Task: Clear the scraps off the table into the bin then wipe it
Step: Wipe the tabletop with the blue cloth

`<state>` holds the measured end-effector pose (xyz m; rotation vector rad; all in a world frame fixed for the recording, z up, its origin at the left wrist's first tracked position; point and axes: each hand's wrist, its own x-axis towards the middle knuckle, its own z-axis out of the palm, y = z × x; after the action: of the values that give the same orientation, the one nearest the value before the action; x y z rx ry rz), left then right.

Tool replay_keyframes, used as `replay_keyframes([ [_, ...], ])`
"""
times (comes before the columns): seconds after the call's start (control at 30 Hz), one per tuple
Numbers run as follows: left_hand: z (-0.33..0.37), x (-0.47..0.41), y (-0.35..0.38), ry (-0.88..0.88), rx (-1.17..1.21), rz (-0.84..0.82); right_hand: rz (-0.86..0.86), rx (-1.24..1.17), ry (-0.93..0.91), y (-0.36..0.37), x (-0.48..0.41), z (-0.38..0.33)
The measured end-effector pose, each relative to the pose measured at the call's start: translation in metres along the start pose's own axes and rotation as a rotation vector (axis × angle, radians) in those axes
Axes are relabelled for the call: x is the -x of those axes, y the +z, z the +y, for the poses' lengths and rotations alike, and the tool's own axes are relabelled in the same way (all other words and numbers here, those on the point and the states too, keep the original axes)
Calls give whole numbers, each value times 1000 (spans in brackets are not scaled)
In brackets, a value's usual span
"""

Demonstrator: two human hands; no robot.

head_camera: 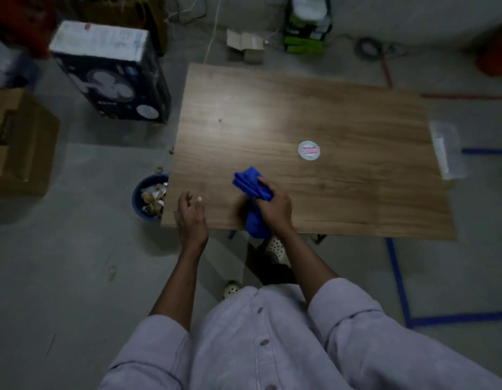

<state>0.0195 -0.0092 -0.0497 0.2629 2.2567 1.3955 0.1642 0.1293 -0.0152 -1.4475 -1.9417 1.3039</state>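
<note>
Big brown wooden counter (pixel 342 192) fills the middle, w/ grey floor all round it. Tall dark blue cardboard box w/ a white fan picture (pixel 112 77) stands on the floor by the counter's far left corner. Plain brown cardboard box (pixel 19 144) sits further left, well apart from the counter. Round blue bin (pixel 137 192) is on the floor right by the counter's near left edge, partly hidden under it. Crumpled paper & food scraps (pixel 152 199) lie inside the bin. Bright blue cloth (pixel 250 184) lies bunched on the counter near the front, one end hanging over that edge. The right hand (pixel 275 206) has its fingers wrapped round the cloth & holds it on the wood. The left hand (pixel 190 215) is at the near left corner, btw the bin & the cloth, w/ fingers loose, a bit bent, holding nothing. Can't tell if it touches the wood. Round white sticker w/ red print (pixel 309 150) is on the counter, right of the cloth & further back. One tiny brown crumb (pixel 220 120) sits on the far left part. A few small brown bits (pixel 159 169) lie on the floor just by the bin.
</note>
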Motion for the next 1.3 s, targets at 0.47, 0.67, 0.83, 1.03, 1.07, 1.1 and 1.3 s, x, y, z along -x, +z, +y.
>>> replay_keyframes([
  [0.47, 53, 8, 108, -175, 74, -263, -207, 254, -341, -35, -31, 43],
  [0.67, 118, -26, 116, -508, 613, -478, -163, 266, -555, -71, -90, -2],
  [0.83, 143, -45, 134, -409, 429, -387, -360, 251, -573, -92, -121, 10],
  [1.03, 156, -53, 142, -423, 479, -293, -291, 136, -455, -110, -144, 9],
  [1.07, 158, -54, 142, -435, 508, -317, -289, 119, -500, -108, -145, 8],
  [1.1, 161, -56, 142, -457, 552, -359, -311, 96, -533, -105, -143, 6],
  [1.3, 175, -76, 142, -630, 880, -406, -324, 46, -427, -74, -151, -2],
])
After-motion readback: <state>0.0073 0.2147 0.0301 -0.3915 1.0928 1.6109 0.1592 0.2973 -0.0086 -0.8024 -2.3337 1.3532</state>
